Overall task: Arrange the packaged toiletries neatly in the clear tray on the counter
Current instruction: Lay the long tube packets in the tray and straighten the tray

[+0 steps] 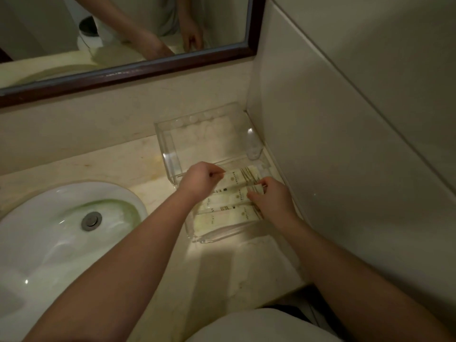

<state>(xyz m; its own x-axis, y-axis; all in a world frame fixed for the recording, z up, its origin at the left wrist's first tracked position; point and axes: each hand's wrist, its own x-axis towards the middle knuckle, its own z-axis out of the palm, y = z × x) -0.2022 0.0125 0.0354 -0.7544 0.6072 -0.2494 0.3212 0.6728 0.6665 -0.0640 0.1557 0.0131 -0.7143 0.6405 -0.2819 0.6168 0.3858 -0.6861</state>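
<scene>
A clear acrylic tray (170, 154) stands on the beige counter in the corner by the wall. Three cream packaged toiletries lie side by side in its near section: a far packet (243, 175), a middle packet (227, 198) and a near packet (219, 219). My left hand (199, 178) pinches the left end of the far packet with curled fingers. My right hand (270, 198) lies over the right ends of the far and middle packets, fingers bent onto them. The tray's far section holds nothing visible.
A white sink basin (61, 230) with a metal drain (91, 220) takes up the left. A dark-framed mirror (128, 72) hangs above the backsplash. A tiled wall (345, 144) closes off the right side. The counter's front edge runs below the tray.
</scene>
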